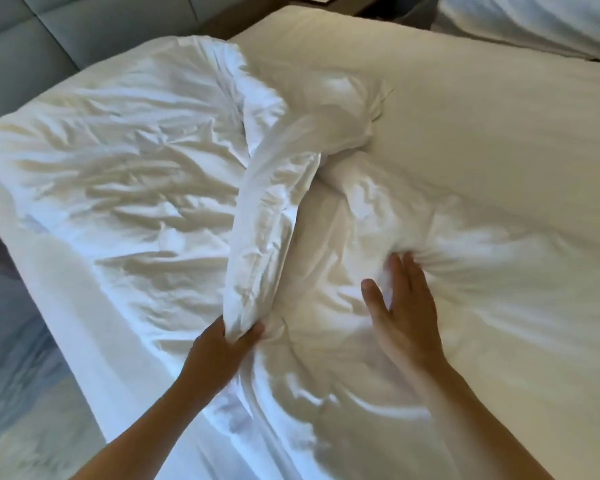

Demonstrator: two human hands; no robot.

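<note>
A crumpled white duvet (136, 188) lies spread over the bed, with a long raised fold (267, 216) running from the middle toward me. My left hand (222, 351) grips the near end of that fold, fingers curled round the bunched cloth. My right hand (402, 306) lies flat on the cloth to the right of the fold, fingers straight and pressing down so the fabric puckers at the fingertips. A plump white pillow (329, 98) lies behind the fold, partly covered by the duvet.
The bare mattress sheet (499, 140) stretches smooth to the right. A grey padded headboard (49, 36) stands at the top left. A second bed (534, 19) shows at the top right. The bed's left edge (70, 306) drops to patterned carpet (11, 375).
</note>
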